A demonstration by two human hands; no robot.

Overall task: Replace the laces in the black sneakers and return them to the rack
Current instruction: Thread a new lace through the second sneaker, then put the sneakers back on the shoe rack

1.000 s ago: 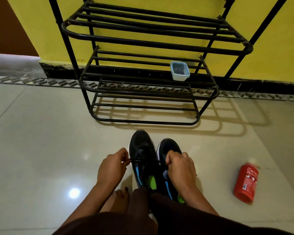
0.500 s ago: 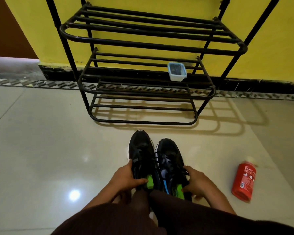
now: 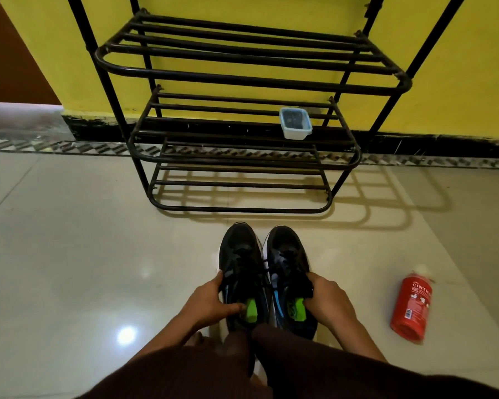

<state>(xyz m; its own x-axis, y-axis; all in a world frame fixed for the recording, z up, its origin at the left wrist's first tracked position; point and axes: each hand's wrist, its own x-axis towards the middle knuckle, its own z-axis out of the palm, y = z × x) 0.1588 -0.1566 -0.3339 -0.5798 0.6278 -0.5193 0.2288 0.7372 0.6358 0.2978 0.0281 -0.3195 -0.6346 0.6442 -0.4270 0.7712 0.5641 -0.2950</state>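
Plastic tub [image 3: 296, 123] on rack [image 3: 242, 82], dark contents

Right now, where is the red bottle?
In the head view the red bottle lies on the tiled floor at lower right, apart from the right hand and the black sneakers.

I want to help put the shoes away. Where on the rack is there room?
The top shelf shows bare bars. On the middle shelf, the stretch left of the small tub is free. The bottom shelf looks free too. It is crowded by the sneakers, gripped by the left hand and right hand.
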